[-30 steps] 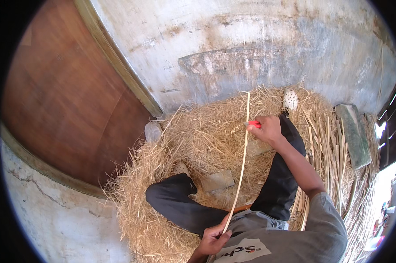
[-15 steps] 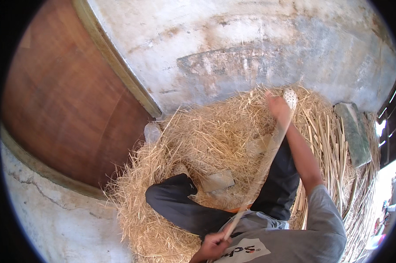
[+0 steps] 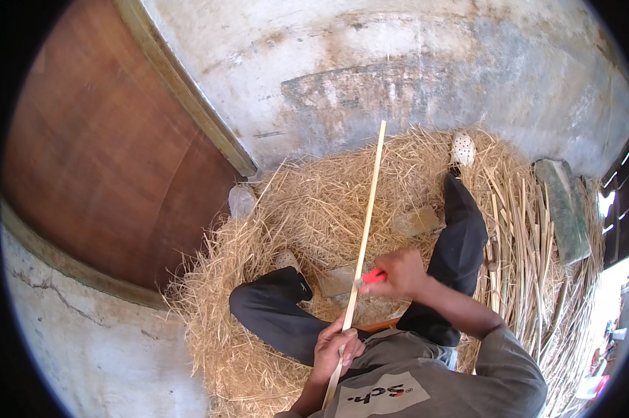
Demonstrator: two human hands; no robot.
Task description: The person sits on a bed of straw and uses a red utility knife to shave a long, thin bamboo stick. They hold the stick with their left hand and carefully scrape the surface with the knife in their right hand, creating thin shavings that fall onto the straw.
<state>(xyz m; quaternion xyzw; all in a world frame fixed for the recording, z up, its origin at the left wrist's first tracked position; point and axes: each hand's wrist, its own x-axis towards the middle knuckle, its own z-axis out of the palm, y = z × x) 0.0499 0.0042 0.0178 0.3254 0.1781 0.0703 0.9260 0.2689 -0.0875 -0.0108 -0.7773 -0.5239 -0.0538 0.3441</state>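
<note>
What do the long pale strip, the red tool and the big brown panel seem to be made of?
Long pale strip: probably bamboo or wood, unvarnished, given its matt straw colour and slender straight edges.
Red tool: likely a plastic handle, from its bright even colour; the small greyish tip may be metal.
Brown panel: apparently wood, perhaps varnished, by its reddish streaks.

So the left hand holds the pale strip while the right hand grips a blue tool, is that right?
Not quite: the tool is red, not blue, as the head view shows. The left hand does hold the pale strip, and the right hand does grip the tool.
</note>
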